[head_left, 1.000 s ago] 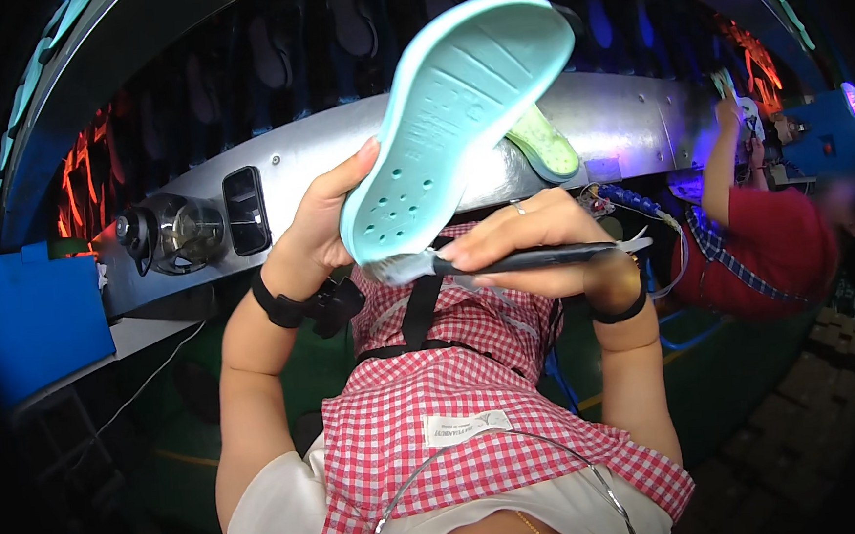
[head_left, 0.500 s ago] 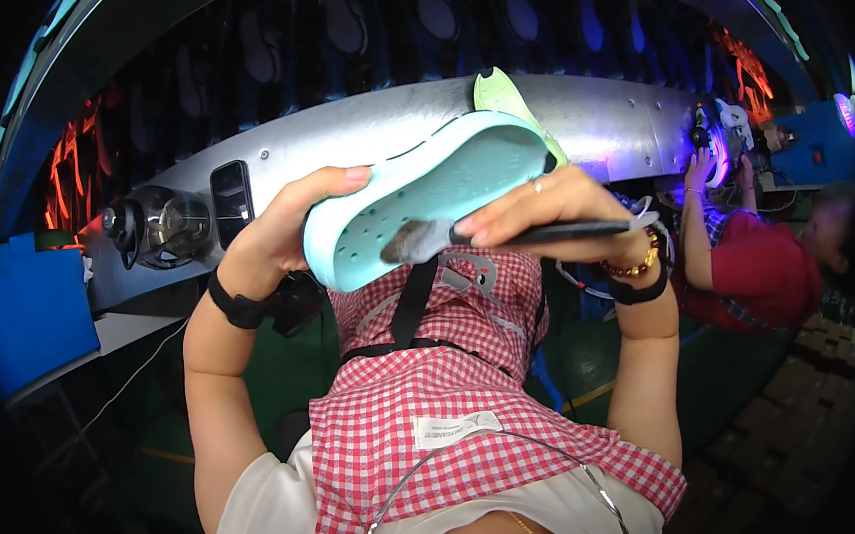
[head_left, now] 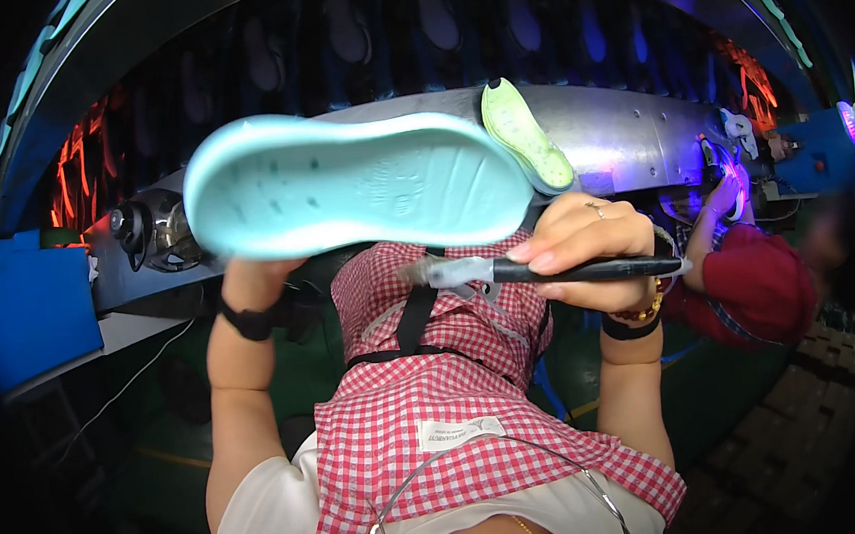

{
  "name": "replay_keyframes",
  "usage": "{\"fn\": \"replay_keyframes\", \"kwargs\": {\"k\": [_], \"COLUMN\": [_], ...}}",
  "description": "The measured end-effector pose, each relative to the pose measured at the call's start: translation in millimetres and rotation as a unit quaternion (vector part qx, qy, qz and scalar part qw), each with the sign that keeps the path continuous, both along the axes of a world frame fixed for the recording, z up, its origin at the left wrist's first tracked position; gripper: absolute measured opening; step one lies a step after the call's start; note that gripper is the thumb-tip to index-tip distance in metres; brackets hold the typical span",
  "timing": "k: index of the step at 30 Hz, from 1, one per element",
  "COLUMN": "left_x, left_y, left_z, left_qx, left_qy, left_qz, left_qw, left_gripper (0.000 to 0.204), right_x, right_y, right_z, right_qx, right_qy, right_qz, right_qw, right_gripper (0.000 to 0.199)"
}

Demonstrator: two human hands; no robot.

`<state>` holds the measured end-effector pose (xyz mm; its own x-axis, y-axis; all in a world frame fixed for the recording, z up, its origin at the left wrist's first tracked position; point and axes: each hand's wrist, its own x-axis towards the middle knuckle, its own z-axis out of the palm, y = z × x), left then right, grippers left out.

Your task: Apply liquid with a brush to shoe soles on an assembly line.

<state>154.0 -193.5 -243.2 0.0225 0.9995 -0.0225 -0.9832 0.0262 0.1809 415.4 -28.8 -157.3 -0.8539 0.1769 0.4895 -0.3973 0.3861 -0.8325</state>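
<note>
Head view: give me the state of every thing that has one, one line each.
Turquoise shoe piece: raised in the mostly hidden left hand, inner face showing
Brush: gripped in the right hand, bristles pointing left
Green shoe piece: resting on the metal counter
Glass jug: partly hidden behind the turquoise piece
Purple lamp: lit

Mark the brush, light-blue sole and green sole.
Brush [head_left: 594, 271]: head view, on its black handle.
Light-blue sole [head_left: 359, 188]: head view, middle of its footbed.
Green sole [head_left: 524, 136]: head view, mid-length on its visible face.
</note>
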Motion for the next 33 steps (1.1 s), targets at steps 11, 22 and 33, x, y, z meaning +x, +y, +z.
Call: {"fn": "replay_keyframes", "kwargs": {"k": [11, 22, 33], "left_x": [69.3, 69.2, 36.9], "left_y": [51.4, 53.3, 41.3], "left_z": [-6.3, 8.5, 20.0], "left_qx": [-0.111, -0.017, -0.001], "left_qy": [0.134, 0.129, 0.17], "left_qz": [0.155, 0.219, 0.271], "left_qw": [0.972, 0.967, 0.948], "left_gripper": [0.089, 0.093, 0.094], "right_x": [-48.5, -48.1, -28.3], "right_y": [-27.8, -20.9, -18.2], "right_z": [-44.8, -23.2, -23.9], "right_qx": [0.102, 0.023, 0.003], "right_qy": [-0.005, -0.031, -0.061], "right_qz": [-0.173, -0.121, 0.03], "right_qw": [0.98, 0.992, 0.998], "right_gripper": [0.019, 0.02, 0.022]}}
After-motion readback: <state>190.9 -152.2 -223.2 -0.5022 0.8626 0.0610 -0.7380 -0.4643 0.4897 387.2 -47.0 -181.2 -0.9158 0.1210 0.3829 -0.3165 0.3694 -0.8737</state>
